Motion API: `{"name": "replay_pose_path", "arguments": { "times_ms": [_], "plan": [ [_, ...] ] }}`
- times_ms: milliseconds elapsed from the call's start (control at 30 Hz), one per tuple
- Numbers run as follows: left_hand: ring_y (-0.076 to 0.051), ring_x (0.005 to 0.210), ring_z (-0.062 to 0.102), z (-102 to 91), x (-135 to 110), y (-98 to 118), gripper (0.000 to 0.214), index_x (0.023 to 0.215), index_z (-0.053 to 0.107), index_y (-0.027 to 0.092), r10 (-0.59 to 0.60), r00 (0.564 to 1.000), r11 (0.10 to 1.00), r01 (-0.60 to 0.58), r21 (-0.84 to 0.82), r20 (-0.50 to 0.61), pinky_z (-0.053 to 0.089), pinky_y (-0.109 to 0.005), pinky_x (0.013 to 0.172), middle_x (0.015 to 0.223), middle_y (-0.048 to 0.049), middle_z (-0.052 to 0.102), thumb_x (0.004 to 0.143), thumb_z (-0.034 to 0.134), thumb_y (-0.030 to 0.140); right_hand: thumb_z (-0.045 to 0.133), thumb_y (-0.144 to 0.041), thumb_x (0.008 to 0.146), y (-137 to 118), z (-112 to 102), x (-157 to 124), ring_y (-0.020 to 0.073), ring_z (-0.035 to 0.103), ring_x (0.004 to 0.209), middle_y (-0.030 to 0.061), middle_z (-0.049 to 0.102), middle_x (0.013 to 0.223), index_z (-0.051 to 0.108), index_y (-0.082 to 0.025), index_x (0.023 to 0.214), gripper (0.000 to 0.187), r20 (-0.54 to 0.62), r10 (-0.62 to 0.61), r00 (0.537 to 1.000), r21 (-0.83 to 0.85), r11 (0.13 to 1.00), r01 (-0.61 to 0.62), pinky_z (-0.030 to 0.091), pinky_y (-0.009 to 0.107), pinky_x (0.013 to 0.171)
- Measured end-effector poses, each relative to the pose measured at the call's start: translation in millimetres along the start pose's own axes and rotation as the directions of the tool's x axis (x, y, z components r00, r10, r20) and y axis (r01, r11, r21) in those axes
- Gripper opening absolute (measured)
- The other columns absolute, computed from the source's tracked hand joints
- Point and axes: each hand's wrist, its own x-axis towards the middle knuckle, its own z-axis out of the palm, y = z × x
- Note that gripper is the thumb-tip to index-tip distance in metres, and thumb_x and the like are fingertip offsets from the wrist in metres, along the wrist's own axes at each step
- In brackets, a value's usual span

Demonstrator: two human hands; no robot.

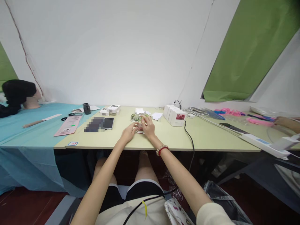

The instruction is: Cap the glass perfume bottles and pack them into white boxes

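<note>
My left hand [128, 132] grips the left side of a small clear piece with pinkish contents [140, 131] low over the table, its fingertips pressed to the edge. From the right, my right hand [148, 126] curls its fingers over the top of the same piece; a beaded bracelet circles that wrist. The fingers hide much of the piece, so its exact kind is unclear. Just behind lies a round, clear and green item [135, 117], partly covered by the right fingers. White cards [157, 116] lie to the right of it, with a small clear object [160, 119] nearby.
White boxes [177, 118] stand to the right, a black cable [191, 140] running past them over the table edge. Left are a phone [109, 123], small boxes [114, 108], a dark jar [86, 108] and a knife-like tool [42, 121]. A power strip [264, 145] lies far right, near another person's hand [287, 124].
</note>
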Motion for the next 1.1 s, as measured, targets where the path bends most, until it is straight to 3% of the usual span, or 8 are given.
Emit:
{"name": "replay_pose_path", "arguments": {
  "times_ms": [433, 600, 700, 833, 967, 1100],
  "plan": [
    [-0.015, 0.084, 0.058, 0.2, -0.1, -1.6, 0.037, 0.125, 0.044, 0.028, 0.021, 1.000, 1.000, -0.021, -0.011, 0.002, 0.041, -0.030, 0.083, 0.113, -0.0019, 0.059, 0.089, 0.036, 0.033, 0.041, -0.031, 0.088, -0.1, -1.5, 0.1, 0.0115, 0.049, 0.063, 0.0027, 0.053, 0.088, 0.052, -0.028, 0.121, 0.035, 0.040, -0.054, 0.998, -0.005, 0.999, 0.054, 0.042, 0.023, 0.055],
    [-0.015, 0.083, 0.058, 0.7, -0.2, -1.3, 0.037, 0.125, 0.043, 0.028, 0.017, 1.000, 1.000, -0.017, -0.009, -0.002, 0.041, -0.029, 0.083, 0.114, -0.0023, 0.059, 0.089, 0.036, 0.033, 0.047, -0.032, 0.084, 0.0, -1.5, 0.7, 0.0154, 0.052, 0.079, 0.0052, 0.048, 0.093, 0.054, -0.030, 0.120, 0.036, 0.013, -0.077, 0.997, -0.061, 0.995, 0.078, 0.043, 0.022, 0.051],
    [-0.015, 0.083, 0.059, 0.2, -0.5, -0.6, 0.038, 0.125, 0.044, 0.028, 0.013, 1.000, 1.000, -0.012, -0.008, 0.002, 0.041, -0.029, 0.082, 0.114, -0.0023, 0.059, 0.089, 0.036, 0.033, 0.048, -0.030, 0.084, 0.3, -1.5, 1.4, 0.0195, 0.049, 0.093, 0.0067, 0.048, 0.099, 0.051, -0.030, 0.124, 0.040, 0.004, -0.117, 0.993, -0.097, 0.988, 0.117, 0.047, 0.026, 0.062],
    [-0.015, 0.085, 0.059, -1.0, -1.3, 0.5, 0.038, 0.125, 0.044, 0.028, 0.014, 1.000, 1.000, -0.014, -0.018, 0.004, 0.041, -0.029, 0.082, 0.114, -0.0027, 0.059, 0.089, 0.036, 0.033, 0.043, -0.027, 0.086, 0.4, -1.9, 1.5, 0.0203, 0.048, 0.092, 0.0060, 0.053, 0.095, 0.045, -0.028, 0.129, 0.043, 0.035, -0.165, 0.986, -0.083, 0.982, 0.168, 0.046, 0.033, 0.079],
    [-0.015, 0.085, 0.059, -2.3, -1.7, 2.6, 0.038, 0.125, 0.044, 0.028, -0.008, 1.000, 1.000, 0.008, -0.010, 0.005, 0.041, -0.030, 0.083, 0.114, -0.0034, 0.059, 0.088, 0.037, 0.033, 0.040, -0.027, 0.087, -0.4, -2.6, 0.7, 0.0210, 0.049, 0.090, 0.0070, 0.056, 0.096, 0.043, -0.023, 0.129, 0.043, 0.051, -0.168, 0.985, -0.057, 0.984, 0.171, 0.043, 0.036, 0.081],
    [-0.015, 0.085, 0.059, -2.6, -1.8, 3.4, 0.038, 0.126, 0.044, 0.027, -0.012, 1.000, 1.000, 0.012, -0.004, 0.005, 0.041, -0.030, 0.083, 0.114, -0.0035, 0.059, 0.088, 0.037, 0.033, 0.041, -0.027, 0.086, -0.6, -3.2, 0.8, 0.0211, 0.050, 0.093, 0.0068, 0.058, 0.099, 0.052, -0.021, 0.118, 0.034, 0.058, -0.182, 0.982, -0.035, 0.982, 0.184, 0.042, 0.036, 0.084]
  ]
}}
